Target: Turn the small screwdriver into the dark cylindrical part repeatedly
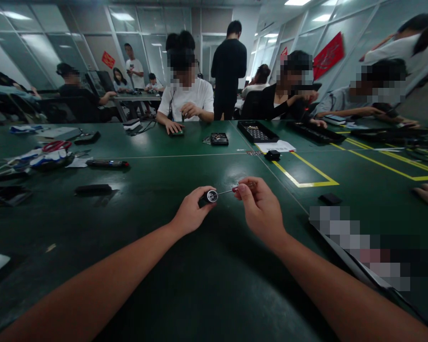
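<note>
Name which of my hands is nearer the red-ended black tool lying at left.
Left. Your left hand is right of the black tool; your right hand is farther right.

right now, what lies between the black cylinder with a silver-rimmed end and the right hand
In the head view, a thin, straight metal shaft extends from the right hand toward the cylinder.

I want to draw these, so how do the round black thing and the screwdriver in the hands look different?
The round black thing is short and chunky, while the screwdriver has a long, thin metal shaft. The round black thing shows a silvery ring facing us; the screwdriver has some red by its handle. The left hand holds the round black thing, and the right hand holds the screwdriver. Both are over the green table.
</note>
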`<move>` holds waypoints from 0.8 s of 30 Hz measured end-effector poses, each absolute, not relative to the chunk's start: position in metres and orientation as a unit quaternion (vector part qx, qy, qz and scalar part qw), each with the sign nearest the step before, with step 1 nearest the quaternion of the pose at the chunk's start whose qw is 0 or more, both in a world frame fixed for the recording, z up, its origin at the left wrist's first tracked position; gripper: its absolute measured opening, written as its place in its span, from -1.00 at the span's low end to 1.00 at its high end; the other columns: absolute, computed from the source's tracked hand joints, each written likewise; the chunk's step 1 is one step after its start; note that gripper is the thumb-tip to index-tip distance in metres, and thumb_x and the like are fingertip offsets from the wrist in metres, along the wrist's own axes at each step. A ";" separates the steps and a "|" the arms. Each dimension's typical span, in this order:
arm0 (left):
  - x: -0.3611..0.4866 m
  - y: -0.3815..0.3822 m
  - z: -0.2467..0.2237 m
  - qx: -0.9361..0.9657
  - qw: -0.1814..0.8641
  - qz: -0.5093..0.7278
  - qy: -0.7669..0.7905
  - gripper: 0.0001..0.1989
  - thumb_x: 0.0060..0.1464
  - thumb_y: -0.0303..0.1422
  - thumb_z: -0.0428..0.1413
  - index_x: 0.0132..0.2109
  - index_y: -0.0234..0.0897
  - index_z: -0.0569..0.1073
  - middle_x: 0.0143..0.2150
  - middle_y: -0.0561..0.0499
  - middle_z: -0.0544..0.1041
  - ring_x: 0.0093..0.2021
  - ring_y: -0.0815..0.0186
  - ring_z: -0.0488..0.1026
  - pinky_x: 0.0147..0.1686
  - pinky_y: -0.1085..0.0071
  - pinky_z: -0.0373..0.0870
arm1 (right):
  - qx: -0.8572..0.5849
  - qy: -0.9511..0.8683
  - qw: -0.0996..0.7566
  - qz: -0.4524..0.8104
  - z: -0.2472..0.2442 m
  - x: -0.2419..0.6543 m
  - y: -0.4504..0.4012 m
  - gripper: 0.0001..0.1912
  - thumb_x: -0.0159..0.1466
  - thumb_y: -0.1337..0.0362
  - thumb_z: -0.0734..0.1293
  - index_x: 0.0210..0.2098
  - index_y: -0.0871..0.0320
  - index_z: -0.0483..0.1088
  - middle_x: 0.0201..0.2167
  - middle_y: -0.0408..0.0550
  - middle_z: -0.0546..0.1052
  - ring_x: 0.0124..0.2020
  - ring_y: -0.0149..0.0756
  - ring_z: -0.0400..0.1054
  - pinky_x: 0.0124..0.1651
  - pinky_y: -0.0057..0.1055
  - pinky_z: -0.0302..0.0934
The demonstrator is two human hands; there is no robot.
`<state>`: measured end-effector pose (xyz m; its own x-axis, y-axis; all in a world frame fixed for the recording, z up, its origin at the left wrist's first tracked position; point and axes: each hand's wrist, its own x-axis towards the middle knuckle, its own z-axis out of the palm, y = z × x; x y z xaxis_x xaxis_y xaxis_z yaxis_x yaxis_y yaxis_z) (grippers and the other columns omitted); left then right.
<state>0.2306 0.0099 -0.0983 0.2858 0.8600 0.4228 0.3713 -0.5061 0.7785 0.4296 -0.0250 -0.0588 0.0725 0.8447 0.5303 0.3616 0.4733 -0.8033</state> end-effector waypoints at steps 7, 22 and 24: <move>0.230 0.010 -0.097 0.731 0.278 0.450 0.431 -0.63 0.17 -0.47 0.23 0.12 -0.27 0.48 0.12 -0.12 0.56 0.17 0.14 0.47 0.26 0.10 0.33 | -0.494 -0.642 0.554 0.193 -0.052 0.429 -0.028 -0.86 0.43 0.16 0.25 -0.16 0.07 0.38 -0.37 -0.11 0.57 -0.38 -0.28 0.47 -0.28 -0.30 0.31; 0.229 0.010 -0.100 0.765 0.240 0.443 0.402 -0.67 0.17 -0.47 0.23 0.09 -0.20 0.53 0.04 -0.07 0.58 0.09 0.17 0.51 0.18 0.12 0.40 | -0.437 -0.685 0.524 0.257 -0.058 0.431 -0.028 -0.79 0.43 0.06 0.27 -0.13 0.06 0.39 -0.46 -0.21 0.45 -0.43 -0.32 0.38 -0.33 -0.34 0.23; 0.229 0.010 -0.100 0.766 0.243 0.441 0.399 -0.66 0.17 -0.47 0.23 0.09 -0.20 0.53 0.05 -0.07 0.58 0.09 0.17 0.50 0.18 0.13 0.39 | -0.431 -0.688 0.528 0.248 -0.057 0.430 -0.032 -0.73 0.45 0.02 0.24 -0.21 0.06 0.43 -0.50 -0.21 0.43 -0.46 -0.33 0.34 -0.36 -0.34 0.19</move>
